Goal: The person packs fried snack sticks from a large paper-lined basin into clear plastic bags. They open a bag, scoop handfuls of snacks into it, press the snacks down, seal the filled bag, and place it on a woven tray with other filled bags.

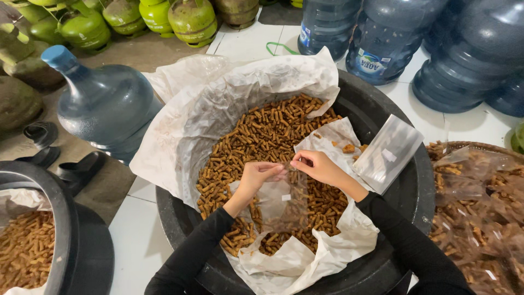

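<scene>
Big blue water jugs (382, 38) and green gas tanks (191, 19) stand on the floor. A black tub (393, 114), lined with paper so it stays clean, holds brown snack sticks (262, 136). Over it, the left hand (256, 176) and right hand (319, 166) each pinch the top of a small clear bag (284, 205), pulling it open.

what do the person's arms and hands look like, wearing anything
Both arms are covered by long, close-fitting black sleeves that end at the wrists. The left hand and right hand are bare: no gloves, and no rings, watch or bracelet can be made out. The sleeve fabric looks plain, with no visible pattern or markings.
</scene>
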